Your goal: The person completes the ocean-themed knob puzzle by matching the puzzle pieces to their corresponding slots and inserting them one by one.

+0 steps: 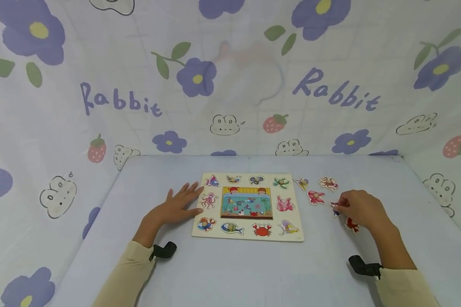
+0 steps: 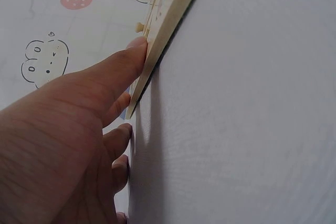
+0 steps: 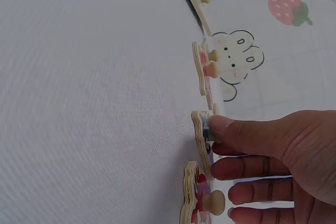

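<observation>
A wooden peg puzzle board (image 1: 247,207) with sea-animal pieces lies on the pale blue table. My left hand (image 1: 186,200) lies flat with straight fingers, its fingertips (image 2: 137,45) touching the left edge of the board (image 2: 168,24). My right hand (image 1: 342,207) is to the right of the board and pinches a small blue and white puzzle piece (image 1: 335,209) resting on the table. In the right wrist view its fingertips (image 3: 218,125) hold that piece (image 3: 201,137) at the knob.
Loose pieces lie right of the board: a red crab (image 1: 352,224), a pink one (image 1: 316,197) and two farther back (image 1: 301,183) (image 1: 328,183). A floral "Rabbit" cloth (image 1: 230,85) walls the table on three sides.
</observation>
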Motion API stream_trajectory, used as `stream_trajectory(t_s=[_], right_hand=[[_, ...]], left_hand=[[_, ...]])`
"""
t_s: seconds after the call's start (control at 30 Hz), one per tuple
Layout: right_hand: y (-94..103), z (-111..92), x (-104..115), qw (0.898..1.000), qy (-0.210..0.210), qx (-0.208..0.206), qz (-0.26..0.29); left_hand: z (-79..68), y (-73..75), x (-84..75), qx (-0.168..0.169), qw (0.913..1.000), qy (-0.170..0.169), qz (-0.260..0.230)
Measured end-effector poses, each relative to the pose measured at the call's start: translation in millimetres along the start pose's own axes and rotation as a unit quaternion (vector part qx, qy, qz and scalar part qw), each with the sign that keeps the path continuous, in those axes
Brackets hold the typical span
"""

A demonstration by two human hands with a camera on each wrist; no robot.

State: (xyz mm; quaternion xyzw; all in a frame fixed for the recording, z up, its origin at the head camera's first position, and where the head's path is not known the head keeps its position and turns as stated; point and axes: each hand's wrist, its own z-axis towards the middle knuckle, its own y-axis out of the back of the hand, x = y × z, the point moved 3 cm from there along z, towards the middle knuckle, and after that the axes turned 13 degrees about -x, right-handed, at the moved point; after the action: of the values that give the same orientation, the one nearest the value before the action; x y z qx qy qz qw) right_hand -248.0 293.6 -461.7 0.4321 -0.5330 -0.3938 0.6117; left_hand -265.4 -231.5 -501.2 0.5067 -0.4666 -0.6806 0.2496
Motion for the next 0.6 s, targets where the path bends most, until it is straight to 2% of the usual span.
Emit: stream_trajectory(t_s=[0.2,0.6], right_hand=[[2.3,0,4,1.0,0.013,-0.004,-0.004],[-2.2,3,15,0.998,0.046,0.024,0.025]], left_hand=[[0.2,2.7,-2.7,-0.001,1.0,-0.003,-0.005],[-0.5,1.4,-1.1,0.0,0.9999,-0.003,-0.01]])
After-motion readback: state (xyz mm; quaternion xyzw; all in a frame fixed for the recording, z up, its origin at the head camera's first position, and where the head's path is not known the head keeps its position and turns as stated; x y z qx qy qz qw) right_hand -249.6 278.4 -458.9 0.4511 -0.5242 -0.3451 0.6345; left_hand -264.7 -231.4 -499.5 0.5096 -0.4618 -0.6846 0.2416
